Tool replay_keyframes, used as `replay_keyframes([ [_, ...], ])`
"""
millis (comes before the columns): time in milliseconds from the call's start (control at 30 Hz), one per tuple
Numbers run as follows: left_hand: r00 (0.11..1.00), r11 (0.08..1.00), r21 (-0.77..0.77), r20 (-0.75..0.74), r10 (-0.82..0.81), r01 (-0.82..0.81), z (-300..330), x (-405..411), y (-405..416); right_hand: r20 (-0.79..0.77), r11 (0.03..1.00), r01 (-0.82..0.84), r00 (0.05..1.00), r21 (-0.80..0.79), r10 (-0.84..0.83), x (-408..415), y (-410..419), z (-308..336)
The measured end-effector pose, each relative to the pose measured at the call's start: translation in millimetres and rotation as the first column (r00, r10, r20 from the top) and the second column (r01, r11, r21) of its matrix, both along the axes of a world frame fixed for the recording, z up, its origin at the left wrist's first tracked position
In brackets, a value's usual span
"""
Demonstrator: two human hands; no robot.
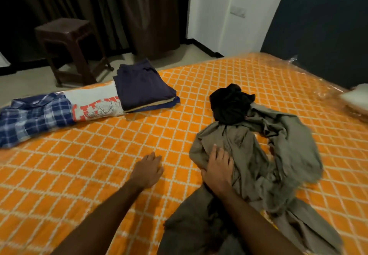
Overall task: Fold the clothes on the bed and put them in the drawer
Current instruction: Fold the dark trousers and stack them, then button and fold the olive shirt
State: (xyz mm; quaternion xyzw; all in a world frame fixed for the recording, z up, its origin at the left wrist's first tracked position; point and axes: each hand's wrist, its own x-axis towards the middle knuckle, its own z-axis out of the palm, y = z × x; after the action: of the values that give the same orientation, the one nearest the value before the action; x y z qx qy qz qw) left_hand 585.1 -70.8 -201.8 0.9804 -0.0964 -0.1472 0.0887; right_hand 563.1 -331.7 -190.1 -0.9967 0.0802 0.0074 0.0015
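A crumpled olive-grey garment (pixel 264 155) lies on the orange checked bed (pixel 111 155), reaching down to the near edge. My right hand (pixel 217 171) lies on its left part, thumb tucked against a fold and fingers spread over the cloth. My left hand (pixel 148 170) hovers over or touches the bare bedcover just left of it, fingers relaxed. A bunched black garment (pixel 229 103) sits at the far end of the grey one. At the far left edge lie a folded dark navy stack (pixel 141 87), a white printed shirt (pixel 95 103) and a blue plaid shirt (pixel 29 117).
A dark brown plastic stool (pixel 69 47) stands on the floor beyond the bed, in front of dark curtains (pixel 111 9). A dark padded headboard (pixel 322 29) rises at the right, with a white pillow (pixel 356 99) by it. No drawer is in view.
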Motion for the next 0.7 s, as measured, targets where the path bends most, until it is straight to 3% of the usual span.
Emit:
replay_keyframes([
  [100,0.987,0.993,-0.106,-0.161,0.032,-0.049,20,-28,-9,-0.024,0.999,-0.001,1.0,0.037,0.002,-28,-21,35],
  [200,0.957,0.923,-0.34,-0.276,0.086,-0.181,47,-50,-25,-0.105,0.947,-0.026,0.992,0.32,0.063,-32,-32,68],
  [267,0.938,0.825,-0.501,-0.332,0.099,-0.264,67,-65,-41,-0.047,0.86,-0.023,0.997,0.509,0.055,-37,-33,86],
  [367,0.924,0.682,-0.661,-0.379,0.057,-0.313,91,-74,-63,0.129,0.702,-0.18,0.984,0.689,0.126,-53,-15,112],
  [400,0.945,0.647,-0.711,-0.323,0.044,-0.273,99,-77,-72,0.175,0.618,-0.252,0.967,0.745,0.184,-65,-4,122],
  [467,0.988,0.687,-0.711,-0.124,0.088,-0.15,114,-84,-79,0.242,0.441,-0.374,0.914,0.816,0.326,-88,18,137],
  [567,0.921,0.37,-0.844,-0.365,0.132,-0.388,135,-79,-72,0.201,0.222,-0.344,0.849,0.912,0.488,-117,33,142],
  [600,0.906,0.379,-0.825,-0.354,0.233,-0.42,147,-84,-69,0.182,0.182,-0.316,0.836,0.931,0.518,-120,31,140],
  [633,0.904,0.335,-0.843,-0.357,0.235,-0.421,156,-87,-64,0.188,0.173,-0.318,0.835,0.932,0.517,-122,29,137],
  [700,0.907,0.328,-0.857,-0.311,0.285,-0.397,165,-93,-52,0.245,0.208,-0.357,0.871,0.911,0.425,-120,25,123],
])
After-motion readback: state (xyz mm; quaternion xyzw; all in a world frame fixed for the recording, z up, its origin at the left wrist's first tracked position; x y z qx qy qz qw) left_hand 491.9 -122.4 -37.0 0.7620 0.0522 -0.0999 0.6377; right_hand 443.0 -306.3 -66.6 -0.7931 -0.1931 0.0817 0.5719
